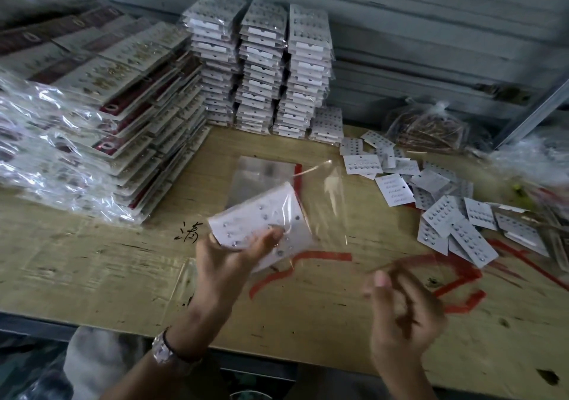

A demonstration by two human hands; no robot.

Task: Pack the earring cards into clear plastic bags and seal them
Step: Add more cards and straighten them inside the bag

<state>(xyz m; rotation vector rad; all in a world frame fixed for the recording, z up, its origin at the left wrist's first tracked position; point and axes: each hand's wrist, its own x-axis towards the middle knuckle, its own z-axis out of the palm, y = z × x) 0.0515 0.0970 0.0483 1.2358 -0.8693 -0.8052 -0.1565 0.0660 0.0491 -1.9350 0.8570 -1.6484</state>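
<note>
Earring card (pixel 261 218): sits inside the clear bag (pixel 326 202), lifted off the desk (pixel 92 261) at mid-frame, stud face toward the camera.
Left hand (pixel 234 255): its grip pinches card and bag together at the card's 7 o'clock corner, thumb on top.
Right hand (pixel 403 310): at 4 o'clock from the card, blurred, with curled fingers. A thin strip (pixel 381 267) shows at its fingertips, but I cannot tell whether the grip holds it.
Long axis: the card runs from 8 o'clock to 2 o'clock. The bag's free end trails on past it toward 2 o'clock.
Handling: the card looks light and fairly stiff, and the film limp, slippery and easy to crease. The studs could probably snag it.
Where to hold: likely by the card's edges through the film, leaving the free end clear for sealing.
Supply: loose cards (pixel 440 214) lie at 3 o'clock, and packed stacks (pixel 261 70) stand at 12 o'clock.
</note>
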